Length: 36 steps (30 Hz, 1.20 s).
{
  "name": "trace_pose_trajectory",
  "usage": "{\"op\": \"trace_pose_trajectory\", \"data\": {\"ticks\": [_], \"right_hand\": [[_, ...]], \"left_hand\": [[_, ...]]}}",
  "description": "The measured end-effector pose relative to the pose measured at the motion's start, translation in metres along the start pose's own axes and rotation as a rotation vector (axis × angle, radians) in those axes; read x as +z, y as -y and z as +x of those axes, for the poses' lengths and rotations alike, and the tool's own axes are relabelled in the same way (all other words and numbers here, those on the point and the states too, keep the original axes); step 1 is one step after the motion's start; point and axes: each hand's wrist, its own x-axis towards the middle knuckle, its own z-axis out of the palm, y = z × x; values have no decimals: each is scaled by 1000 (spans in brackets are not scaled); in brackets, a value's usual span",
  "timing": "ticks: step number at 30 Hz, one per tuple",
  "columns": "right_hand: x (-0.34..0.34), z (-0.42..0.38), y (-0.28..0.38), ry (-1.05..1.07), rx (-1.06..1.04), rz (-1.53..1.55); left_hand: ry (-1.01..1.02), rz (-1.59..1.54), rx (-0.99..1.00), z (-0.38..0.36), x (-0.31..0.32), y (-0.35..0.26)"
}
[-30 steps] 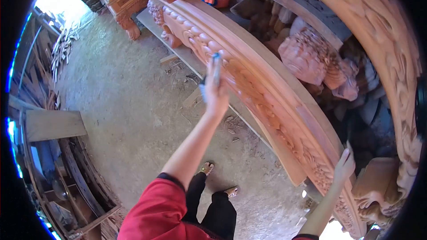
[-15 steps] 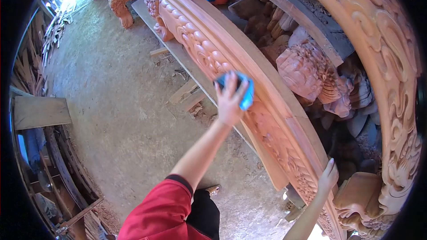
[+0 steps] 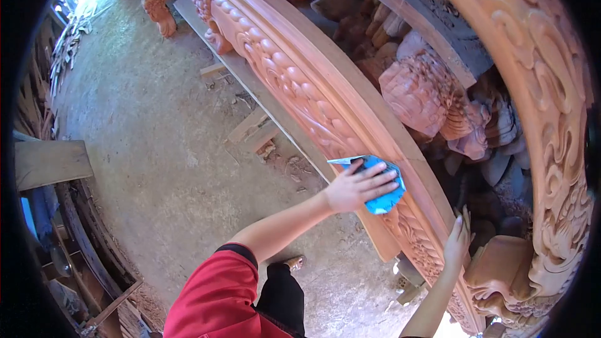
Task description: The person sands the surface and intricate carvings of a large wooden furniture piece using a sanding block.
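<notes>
A long carved wooden rail (image 3: 366,122) with leaf and bead relief runs diagonally across the middle. My left hand (image 3: 360,189) presses a blue sheet that looks like sandpaper (image 3: 387,199) against its carved face, fingers laid over the sheet. One stiff corner of the sheet sticks out to the left. The carving directly under hand and sheet is hidden. Lower right, my right hand (image 3: 458,241) rests at the rail's back edge with its fingers stretched out and holds nothing.
Another carved curved piece (image 3: 544,87) rises on the right. Carved wood parts (image 3: 432,91) are heaped behind the rail. Wood offcuts (image 3: 253,130) lie on the concrete floor (image 3: 163,125). Shelving with a board (image 3: 53,164) stands at left, a carved furniture leg (image 3: 159,15) at the top.
My left hand has moved down and right along the rail with the blue sheet. My right hand stays at the back edge, its fingers now straighter. The view has shifted slightly.
</notes>
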Motion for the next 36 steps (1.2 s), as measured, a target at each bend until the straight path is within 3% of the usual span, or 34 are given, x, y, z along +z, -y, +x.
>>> {"op": "trace_pose_trajectory", "data": {"ticks": [3,7,10,15,17,19,22,24,26,27,30,31,33,34,36], "right_hand": [[5,1,-8,-68,-14,57],[9,5,-15,-85,-118,104],[8,4,-12,-112,-118,148],[6,0,-4,-129,-108,150],[6,1,-3,-123,-49,188],[3,0,-1,-98,-18,159],[5,-1,-9,-89,-15,179],[11,1,-11,-128,41,171],[9,3,-8,-111,24,179],[8,2,-10,-94,39,142],[10,2,-12,-113,-7,158],[9,2,-12,-114,-8,164],[6,2,-8,-99,-37,129],[6,3,-7,-97,-46,131],[4,1,-7,-73,-50,113]], "left_hand": [[-10,71,-49,-5,-2,36],[-220,96,-528,9,-29,106],[-390,119,-638,18,-33,116],[-105,-83,-252,-6,16,13],[37,144,41,-16,34,-37],[-15,-137,77,-15,42,-80],[-157,-188,5,-12,66,-104],[-185,-42,87,-15,70,-82],[-357,-117,-311,-24,76,-70],[-353,-92,-302,-24,75,-56],[-1170,-1184,-1335,-12,63,10],[-1170,-1181,-1330,-13,71,19],[-1039,-784,-1221,-26,89,29],[-1047,-776,-1221,-17,80,11],[-625,-301,-1073,-1,73,-55]]}}
